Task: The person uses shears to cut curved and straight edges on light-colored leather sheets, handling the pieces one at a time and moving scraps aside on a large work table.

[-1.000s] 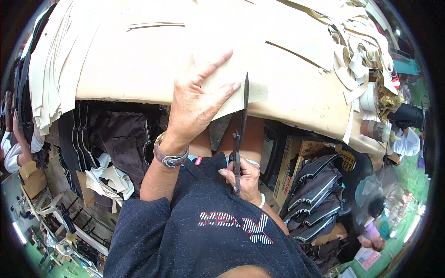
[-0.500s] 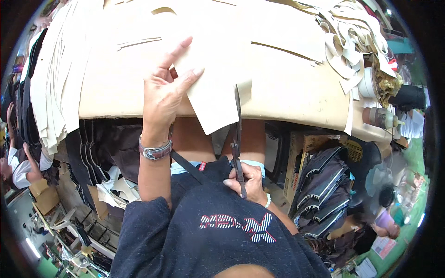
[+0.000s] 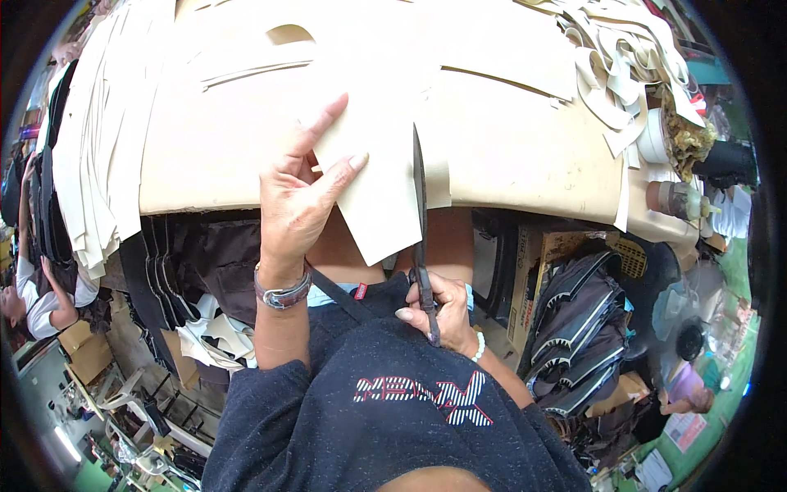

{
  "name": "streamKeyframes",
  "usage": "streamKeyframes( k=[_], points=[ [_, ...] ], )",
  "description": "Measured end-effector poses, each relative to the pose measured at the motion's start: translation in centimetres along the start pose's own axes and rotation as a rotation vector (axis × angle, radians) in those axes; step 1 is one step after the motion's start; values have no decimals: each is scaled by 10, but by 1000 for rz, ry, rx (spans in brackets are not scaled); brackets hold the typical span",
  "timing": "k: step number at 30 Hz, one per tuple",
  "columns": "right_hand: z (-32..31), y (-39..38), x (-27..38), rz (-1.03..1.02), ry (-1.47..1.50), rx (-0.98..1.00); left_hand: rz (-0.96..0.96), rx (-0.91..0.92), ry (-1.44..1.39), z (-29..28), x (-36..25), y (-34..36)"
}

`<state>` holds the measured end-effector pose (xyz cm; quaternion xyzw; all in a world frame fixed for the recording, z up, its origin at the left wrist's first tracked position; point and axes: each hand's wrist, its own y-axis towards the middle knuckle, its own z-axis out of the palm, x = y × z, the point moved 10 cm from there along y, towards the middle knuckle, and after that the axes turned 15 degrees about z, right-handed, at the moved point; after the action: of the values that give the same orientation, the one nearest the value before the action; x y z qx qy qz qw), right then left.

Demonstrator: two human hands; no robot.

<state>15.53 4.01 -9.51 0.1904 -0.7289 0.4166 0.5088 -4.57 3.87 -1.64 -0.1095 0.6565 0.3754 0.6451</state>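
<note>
My left hand (image 3: pixel 297 197) pinches the edge of a cream sheet (image 3: pixel 381 209), thumb on top and index finger stretched along it; the other fingers are partly hidden. The sheet's slanted lower end hangs past the table's near edge. Wrapped around the handles of long dark scissors (image 3: pixel 421 246), my right hand (image 3: pixel 447 310) is low in front of my body. The blades point away from me and lie along the sheet's right edge, nearly closed. To their right, a narrow cream piece (image 3: pixel 438 182) hangs at the table edge.
Cream strips (image 3: pixel 98 139) drape over the table's (image 3: pixel 213 176) left end. Curled offcuts (image 3: pixel 611 78) heap at the far right, near a bottle (image 3: pixel 676 201). Dark stitched pieces (image 3: pixel 574 328) are stacked at lower right, beside a cardboard box (image 3: pixel 525 283). Other people work at both sides.
The sheet and my left hand have come down toward me, so more of the sheet hangs over the edge. My right hand with the scissors has barely shifted.
</note>
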Motion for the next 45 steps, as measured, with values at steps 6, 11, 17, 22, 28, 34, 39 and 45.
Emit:
streamKeyframes(
  k=[6, 11, 17, 22, 28, 34, 39, 45],
  points=[
    [1, 1, -4, 49, 20, -3, -19, -23, -21, -2, 4, -2],
    [2, 1, -6, 65, 55, 6, 9, -15, -6, -1, 4, -3],
    [2, 1, -7, 74, 92, -1, -7, -18, 5, -1, 6, -4],
    [2, 1, -9, 53, 69, -11, 7, -8, 9, 1, 5, -3],
    [2, 1, -11, 94, 53, -19, 4, -9, 17, 0, 8, -2],
    [3, -2, -20, 147, 67, 20, -46, -41, -118, -8, 14, 28],
    [-1, -2, -4, 3, 69, 33, -4, 4, -86, -8, 14, 32],
    [-2, 7, -4, 56, 37, 13, -26, 37, 29, -8, 13, 11]
  ],
)
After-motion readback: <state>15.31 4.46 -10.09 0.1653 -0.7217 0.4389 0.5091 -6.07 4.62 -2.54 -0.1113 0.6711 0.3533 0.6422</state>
